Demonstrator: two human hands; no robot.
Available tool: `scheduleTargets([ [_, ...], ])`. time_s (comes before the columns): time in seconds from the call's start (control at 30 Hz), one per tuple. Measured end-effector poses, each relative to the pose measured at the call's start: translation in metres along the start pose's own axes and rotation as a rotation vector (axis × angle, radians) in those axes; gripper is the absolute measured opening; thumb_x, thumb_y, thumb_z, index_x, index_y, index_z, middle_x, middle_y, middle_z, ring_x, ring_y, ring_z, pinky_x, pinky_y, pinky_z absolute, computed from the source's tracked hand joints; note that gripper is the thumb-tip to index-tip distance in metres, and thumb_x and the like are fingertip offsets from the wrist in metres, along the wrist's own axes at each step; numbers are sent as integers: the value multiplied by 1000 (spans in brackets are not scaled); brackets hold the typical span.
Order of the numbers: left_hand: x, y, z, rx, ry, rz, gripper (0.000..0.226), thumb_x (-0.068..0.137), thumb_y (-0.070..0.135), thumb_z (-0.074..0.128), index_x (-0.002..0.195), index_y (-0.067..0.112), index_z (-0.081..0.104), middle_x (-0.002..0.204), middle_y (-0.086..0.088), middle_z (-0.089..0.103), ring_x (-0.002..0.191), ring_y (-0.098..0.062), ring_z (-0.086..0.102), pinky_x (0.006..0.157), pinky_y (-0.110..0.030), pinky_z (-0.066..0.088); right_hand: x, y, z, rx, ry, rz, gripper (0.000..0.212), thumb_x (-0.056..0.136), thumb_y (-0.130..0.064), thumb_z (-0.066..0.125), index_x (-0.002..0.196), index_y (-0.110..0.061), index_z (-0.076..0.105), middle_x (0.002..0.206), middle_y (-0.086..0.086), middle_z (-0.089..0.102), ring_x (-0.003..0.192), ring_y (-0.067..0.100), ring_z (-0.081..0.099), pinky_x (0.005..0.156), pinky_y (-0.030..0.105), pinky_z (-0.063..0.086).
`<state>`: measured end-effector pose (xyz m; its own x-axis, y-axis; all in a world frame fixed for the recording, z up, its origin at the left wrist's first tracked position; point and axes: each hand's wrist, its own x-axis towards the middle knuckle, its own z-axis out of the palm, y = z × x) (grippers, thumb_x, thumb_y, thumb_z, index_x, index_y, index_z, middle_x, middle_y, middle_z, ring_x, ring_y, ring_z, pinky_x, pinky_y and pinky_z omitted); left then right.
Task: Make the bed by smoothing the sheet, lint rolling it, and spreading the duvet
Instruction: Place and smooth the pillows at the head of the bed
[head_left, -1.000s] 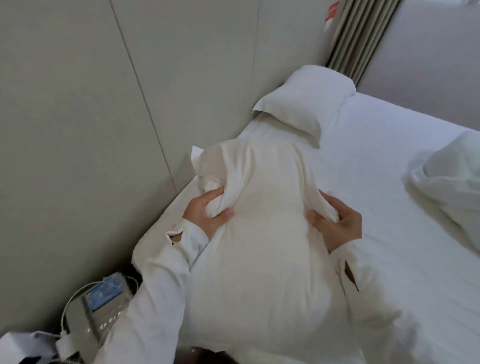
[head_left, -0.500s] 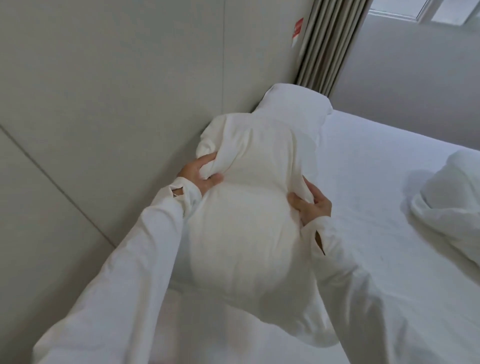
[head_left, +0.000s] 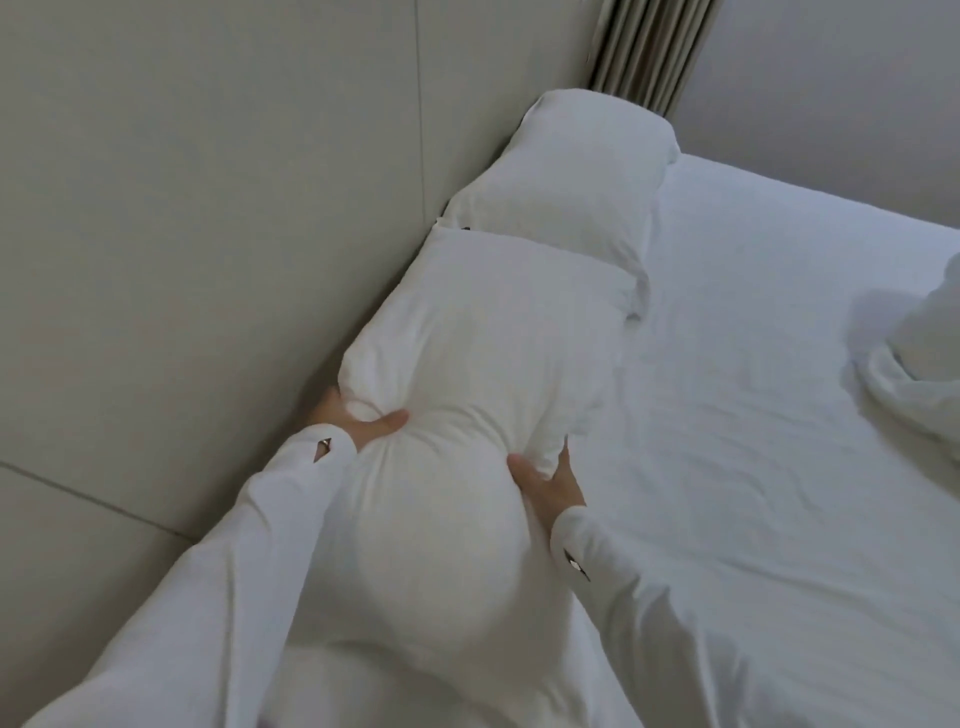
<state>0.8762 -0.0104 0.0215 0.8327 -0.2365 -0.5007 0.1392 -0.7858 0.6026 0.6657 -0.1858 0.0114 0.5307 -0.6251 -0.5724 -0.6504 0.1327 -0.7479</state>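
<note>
A white pillow (head_left: 467, 415) lies along the left side of the bed by the wall. My left hand (head_left: 353, 421) grips its left edge, thumb pressed into the fabric. My right hand (head_left: 545, 483) holds its right edge, fingers partly under the cloth. A second white pillow (head_left: 576, 182) lies further back at the bed's head, touching the first one. The white sheet (head_left: 753, 415) covers the mattress, with light wrinkles. A bunched white duvet (head_left: 924, 374) sits at the right edge of the view.
A grey panelled wall (head_left: 208, 208) runs close along the bed's left side. A striped curtain (head_left: 649, 47) hangs behind the far pillow. Another grey wall (head_left: 857, 93) stands beyond the bed.
The pillow I held upright has come down onto the bed beside the wall, its far end reaching the other pillow. Both hands moved forward with it.
</note>
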Motion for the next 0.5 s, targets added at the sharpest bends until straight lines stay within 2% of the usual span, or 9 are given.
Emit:
scheduleTargets([
  [0.07, -7, 6, -25, 25, 60, 70, 122, 49, 69, 79, 146, 17, 27, 147, -1, 39, 132, -24, 40, 106, -38, 35, -13, -9, 2, 58, -42, -136, 79, 86, -41, 67, 151, -30, 25, 142, -3, 49, 127, 18, 49, 108, 30, 36],
  [0.13, -13, -1, -48, 73, 128, 98, 109, 51, 67, 80, 138, 19, 36, 138, 0, 47, 126, -25, 47, 99, -38, 40, -25, -9, 13, 64, -92, -177, 62, 94, -28, 61, 148, -22, 32, 137, -8, 49, 125, 12, 47, 101, 20, 34],
  [0.2, -20, -17, -57, 121, 111, 40, 108, 49, 67, 80, 136, 19, 37, 137, -3, 48, 125, -27, 47, 96, -37, 40, -34, 6, 34, -34, -131, -110, 68, 95, -32, 58, 153, -21, 23, 138, 0, 49, 128, 19, 48, 100, 20, 33],
  [0.3, -30, -52, -35, 254, -13, -143, 134, 36, 80, 70, 146, 18, 23, 148, -9, 34, 134, -30, 36, 108, -42, 31, -36, 30, 57, -253, -91, 119, 84, 93, -51, 54, 154, -36, -3, 135, 18, 43, 124, 35, 48, 106, 35, 36],
  [0.37, -28, -55, -23, 364, 93, -193, 126, 47, 80, 68, 147, 20, 19, 148, -12, 31, 136, -31, 29, 111, -46, 23, -35, 24, 58, -347, -55, 168, 91, 88, -60, 55, 151, -43, -7, 135, 18, 35, 124, 34, 43, 107, 40, 34],
  [0.43, -32, -34, -16, 437, 219, -133, 102, 70, 63, 68, 149, 24, 15, 149, -13, 26, 137, -31, 23, 112, -46, 15, -38, 11, 52, -453, 53, 47, 95, 84, -58, 59, 152, -40, -5, 150, 11, 14, 136, 31, 25, 111, 43, 26],
  [0.5, -45, -9, -1, 418, 271, -4, 79, 88, 44, 57, 150, 35, 9, 155, -8, 13, 142, -28, 11, 114, -49, 4, -42, 4, 44, -606, 156, -244, 93, 86, -48, 58, 153, -35, -5, 159, 3, -4, 145, 24, 4, 117, 39, 17],
])
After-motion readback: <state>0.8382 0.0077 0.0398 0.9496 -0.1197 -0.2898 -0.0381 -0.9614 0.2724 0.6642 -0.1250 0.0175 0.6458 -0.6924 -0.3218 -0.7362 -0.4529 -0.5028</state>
